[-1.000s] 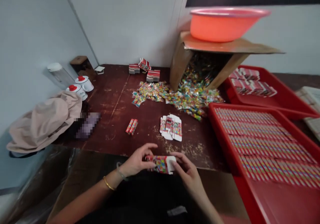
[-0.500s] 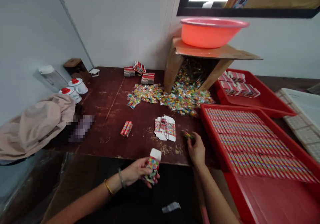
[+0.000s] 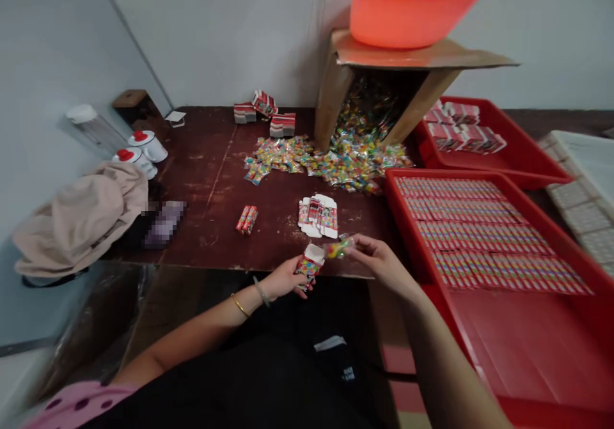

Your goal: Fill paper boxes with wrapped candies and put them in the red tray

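Observation:
My left hand (image 3: 292,278) is closed around a small printed box (image 3: 311,264) whose white flap stands open at the top. Just right of the box, my right hand (image 3: 377,255) pinches a clear candy packet (image 3: 339,248) by its end, close to the opening. Beyond them, flat unfolded cartons (image 3: 318,215) lie in a stack on the dark red table (image 3: 201,224). Two filled-looking small boxes (image 3: 246,219) stand side by side to the left. Loose candy packets (image 3: 355,163) spill from a cardboard box (image 3: 329,96) at the back.
A red tray (image 3: 513,339) with rows of small boxes is at the right, another red tray (image 3: 537,163) behind it. An orange basin (image 3: 407,16) tops the cardboard box. Lidded mugs (image 3: 152,146) and beige cloth (image 3: 86,218) lie left; carton stacks (image 3: 283,124) sit near the wall.
My right hand has moved left from beside the tray, bringing the packet up to the box. My left hand still holds the box, now nearer the table edge. The view has tilted down.

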### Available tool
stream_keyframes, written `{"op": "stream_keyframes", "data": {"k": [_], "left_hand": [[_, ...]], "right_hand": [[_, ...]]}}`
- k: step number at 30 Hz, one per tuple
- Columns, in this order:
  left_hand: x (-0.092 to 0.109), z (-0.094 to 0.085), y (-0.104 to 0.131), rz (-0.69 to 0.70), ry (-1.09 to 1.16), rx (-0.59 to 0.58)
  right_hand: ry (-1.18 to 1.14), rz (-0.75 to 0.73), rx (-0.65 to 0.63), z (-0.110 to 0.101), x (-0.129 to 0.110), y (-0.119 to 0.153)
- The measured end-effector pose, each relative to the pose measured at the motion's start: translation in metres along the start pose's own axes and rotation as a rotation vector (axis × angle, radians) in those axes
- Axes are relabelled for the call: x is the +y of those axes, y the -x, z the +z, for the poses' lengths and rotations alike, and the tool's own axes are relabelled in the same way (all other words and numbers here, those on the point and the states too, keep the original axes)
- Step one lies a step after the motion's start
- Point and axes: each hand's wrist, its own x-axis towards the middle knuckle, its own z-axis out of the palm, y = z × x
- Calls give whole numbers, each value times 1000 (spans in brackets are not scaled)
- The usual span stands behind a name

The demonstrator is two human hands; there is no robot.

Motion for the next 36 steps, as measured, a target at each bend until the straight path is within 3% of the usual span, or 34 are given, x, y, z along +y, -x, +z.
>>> {"op": "stream_keyframes", "data": {"k": [2, 6, 11, 14, 16, 19, 21, 26, 32, 36], "left_hand": [[-2, -3, 5, 34, -127, 10], [-4, -6, 16, 119, -376, 69], [-3, -8, 22, 54, -225, -4], [-4, -7, 23, 31, -158, -36], [-6, -5, 24, 1, -100, -57], [-8, -1, 25, -2, -24, -61], [-9, 1, 26, 20, 21, -41], [-12, 7, 29, 10, 16, 2], [-15, 15, 32, 55, 54, 20], [-17, 15, 34, 51, 34, 63]], "right_hand": [[148, -36, -113, 17, -12, 5], [431, -169, -94, 42, -17, 6], [492, -291, 149, 45, -9, 1], [513, -349, 64, 54, -6, 2], [480, -341, 128, 63, -3, 5], [320, -265, 408, 80, 4, 12], [232, -230, 495, 90, 11, 17], [112, -122, 446, 104, 21, 26], [26, -100, 532, 111, 23, 30], [-109, -15, 410, 115, 28, 32]]}}
